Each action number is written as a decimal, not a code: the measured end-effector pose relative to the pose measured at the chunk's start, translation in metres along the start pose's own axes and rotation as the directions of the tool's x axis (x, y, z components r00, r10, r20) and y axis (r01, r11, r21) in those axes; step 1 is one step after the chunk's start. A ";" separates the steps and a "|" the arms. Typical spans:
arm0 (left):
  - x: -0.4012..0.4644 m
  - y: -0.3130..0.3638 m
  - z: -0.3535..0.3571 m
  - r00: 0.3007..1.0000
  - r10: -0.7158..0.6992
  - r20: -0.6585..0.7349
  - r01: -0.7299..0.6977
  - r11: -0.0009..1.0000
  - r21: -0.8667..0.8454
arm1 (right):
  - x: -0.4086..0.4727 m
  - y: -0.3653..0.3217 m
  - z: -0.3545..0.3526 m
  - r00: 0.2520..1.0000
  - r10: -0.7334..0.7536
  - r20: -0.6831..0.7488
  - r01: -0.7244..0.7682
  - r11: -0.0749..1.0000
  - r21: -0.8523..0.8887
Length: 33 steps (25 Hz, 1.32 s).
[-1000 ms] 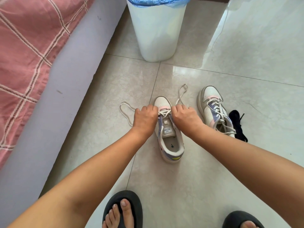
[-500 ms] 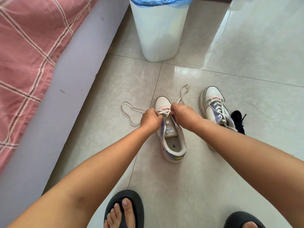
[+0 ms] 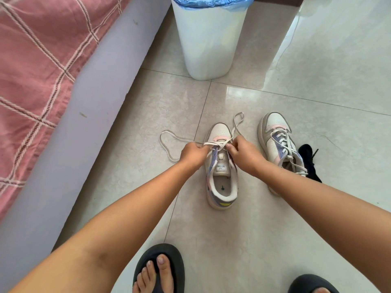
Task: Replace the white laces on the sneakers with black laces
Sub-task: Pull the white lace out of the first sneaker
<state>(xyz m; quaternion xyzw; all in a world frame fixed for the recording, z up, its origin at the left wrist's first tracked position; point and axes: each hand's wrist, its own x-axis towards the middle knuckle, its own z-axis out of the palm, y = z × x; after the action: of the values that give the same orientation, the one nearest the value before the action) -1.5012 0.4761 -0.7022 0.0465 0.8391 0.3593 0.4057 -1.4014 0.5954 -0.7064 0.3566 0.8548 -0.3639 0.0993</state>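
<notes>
I see both sets of fingers curled and pinching the white lace [image 3: 218,143]: left hand [image 3: 191,154] and right hand [image 3: 243,154] meet over the near sneaker [image 3: 222,182], which stands on glossy beige floor tiles [image 3: 232,240]. The second sneaker [image 3: 275,140] sits just right, still laced white, its heel behind my right forearm, with black laces [image 3: 307,159] heaped against it. Beyond stands a white bin [image 3: 208,43] (blue liner); a pink checked bedspread [image 3: 38,60] fills the left.
</notes>
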 end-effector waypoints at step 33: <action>0.003 0.008 -0.018 0.996 -0.091 -0.004 0.088 0.940 0.330 | 0.005 0.011 -0.013 0.917 0.393 0.073 -0.363 0.742 0.564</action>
<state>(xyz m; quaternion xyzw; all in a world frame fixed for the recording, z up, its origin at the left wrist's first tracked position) -1.5175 0.4732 -0.6913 0.0774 0.8864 0.1949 0.4127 -1.3963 0.6121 -0.7053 0.5444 0.6196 -0.5641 0.0390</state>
